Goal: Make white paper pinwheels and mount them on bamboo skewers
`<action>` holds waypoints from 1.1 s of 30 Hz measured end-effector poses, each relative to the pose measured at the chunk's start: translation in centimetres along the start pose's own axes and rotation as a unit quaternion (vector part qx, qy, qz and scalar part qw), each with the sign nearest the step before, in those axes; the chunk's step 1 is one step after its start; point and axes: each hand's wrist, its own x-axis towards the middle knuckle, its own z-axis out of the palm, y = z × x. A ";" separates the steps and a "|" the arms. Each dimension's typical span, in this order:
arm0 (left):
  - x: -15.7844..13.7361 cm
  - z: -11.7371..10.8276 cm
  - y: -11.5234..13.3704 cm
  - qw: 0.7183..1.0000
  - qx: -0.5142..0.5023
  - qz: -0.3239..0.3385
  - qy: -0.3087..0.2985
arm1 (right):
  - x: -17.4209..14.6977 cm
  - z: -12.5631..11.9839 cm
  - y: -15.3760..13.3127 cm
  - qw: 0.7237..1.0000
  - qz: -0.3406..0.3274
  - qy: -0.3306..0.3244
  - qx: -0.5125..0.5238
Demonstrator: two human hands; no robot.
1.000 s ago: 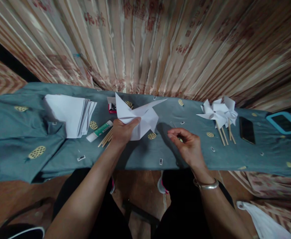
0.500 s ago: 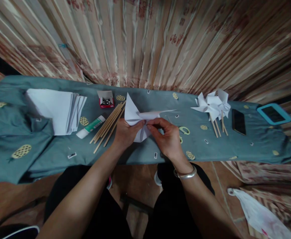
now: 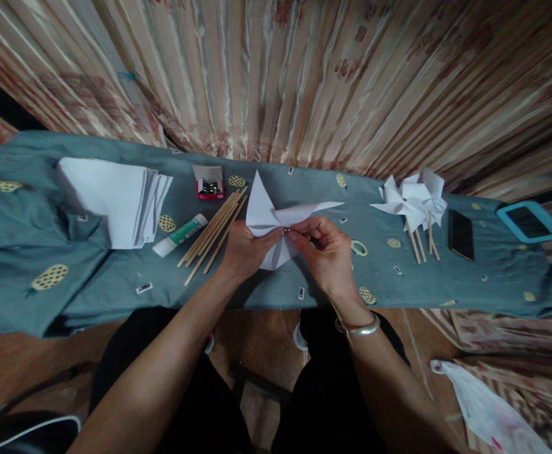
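A white paper pinwheel [image 3: 261, 208] with its corners folded to the middle is held up over the table. My left hand [image 3: 247, 251] is closed on it from the left, its thumb pressing beside the centre. My right hand [image 3: 322, 251] pinches a small shiny metal thumbtack [image 3: 286, 231] at the centre of the paper. Left of my hands lie several thin wooden sticks [image 3: 214, 227]. A small red box [image 3: 210, 189] of shiny metal tacks stands open behind them. Scissors with pale green handles [image 3: 359, 248] lie partly hidden behind my right hand.
A stack of white paper [image 3: 106, 195] and a green-and-white glue stick [image 3: 180, 234] lie at left. At right are finished pinwheels on sticks [image 3: 413, 198], a black phone [image 3: 460, 234] and a blue-framed tablet [image 3: 530, 221]. A patterned teal cloth [image 3: 266, 290] covers the table; a curtain [image 3: 276, 82] hangs behind.
The view has shifted slightly, so things sit a little further right. The shiny tack now shows between my fingertips at the pinwheel's centre. Both hands keep their hold.
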 end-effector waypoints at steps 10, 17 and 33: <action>0.0 -0.1 0.4 1.000 0.004 -0.007 -0.021 | 0.1 -0.1 0.2 0.999 0.020 -0.011 0.033; 0.0 -0.3 0.5 0.999 0.015 -0.032 -0.028 | -0.2 -0.3 0.0 0.999 0.007 -0.006 -0.031; 0.0 -0.3 1.1 0.997 -0.004 -0.065 -0.052 | 0.2 -0.1 0.3 0.993 0.097 -0.002 0.062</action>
